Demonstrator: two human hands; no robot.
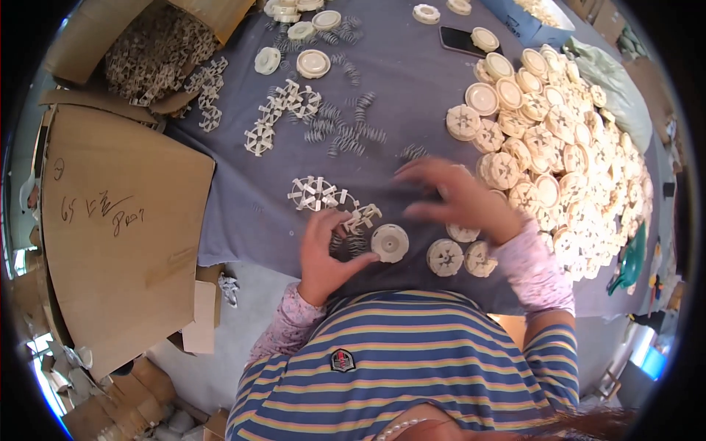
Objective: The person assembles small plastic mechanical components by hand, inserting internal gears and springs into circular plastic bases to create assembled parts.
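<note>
My left hand (323, 250) rests on the cloth with its thumb and fingers apart. Its thumb tip meets the left edge of a round cream plastic disc (390, 243). Beside its fingers lie white spoked plastic clips (318, 192), and dark coil springs (356, 244) show partly under the hand. My right hand (460, 195) is over the cloth to the right, blurred by motion. Its thumb and forefinger are spread, with nothing visible between them. A spring (414, 151) lies just beyond its fingertips. Two assembled round pieces (445, 257) sit below the right wrist.
A large heap of assembled cream discs (559, 154) covers the right side. More springs (342, 132) and clips (268, 114) lie farther back. A cardboard box of clips (158, 59) stands far left, and a phone (460, 40) and blue box (526, 22) at the back.
</note>
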